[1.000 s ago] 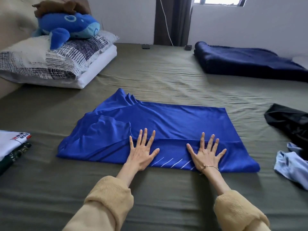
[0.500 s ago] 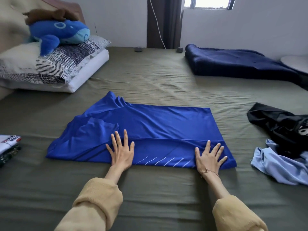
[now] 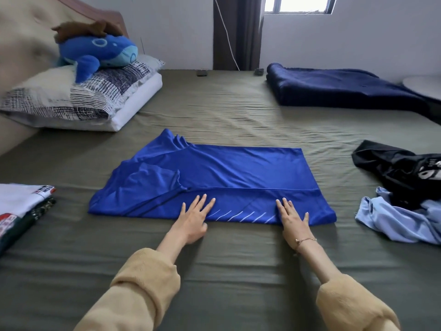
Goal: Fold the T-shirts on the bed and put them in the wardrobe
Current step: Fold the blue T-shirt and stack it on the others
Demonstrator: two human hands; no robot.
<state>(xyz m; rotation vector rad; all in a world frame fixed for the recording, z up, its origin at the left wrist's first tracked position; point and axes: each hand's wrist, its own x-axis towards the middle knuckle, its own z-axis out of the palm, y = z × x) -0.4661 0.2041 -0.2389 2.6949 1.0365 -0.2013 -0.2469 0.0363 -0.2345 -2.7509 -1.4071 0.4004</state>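
Observation:
A bright blue T-shirt (image 3: 229, 173) lies flat on the olive bed sheet (image 3: 224, 263), its near long edge folded over and a sleeve folded in at the left. My left hand (image 3: 194, 219) lies flat with straight fingers on the shirt's near edge, left of the white stripes. Flat on the same edge, close to the shirt's right corner, is my right hand (image 3: 292, 217). A black T-shirt (image 3: 401, 168) and a light blue one (image 3: 403, 220) lie crumpled at the right. Folded shirts (image 3: 21, 206) are stacked at the left edge.
Pillows (image 3: 78, 101) with a blue plush whale (image 3: 97, 52) sit at the back left by the headboard. A folded navy blanket (image 3: 341, 89) lies at the back right. Two small dark objects rest at the far edge of the bed under the curtain.
Both hands slid toward me along the shirt, from the fold line to its near edge. Their spread fingers have drawn closer together.

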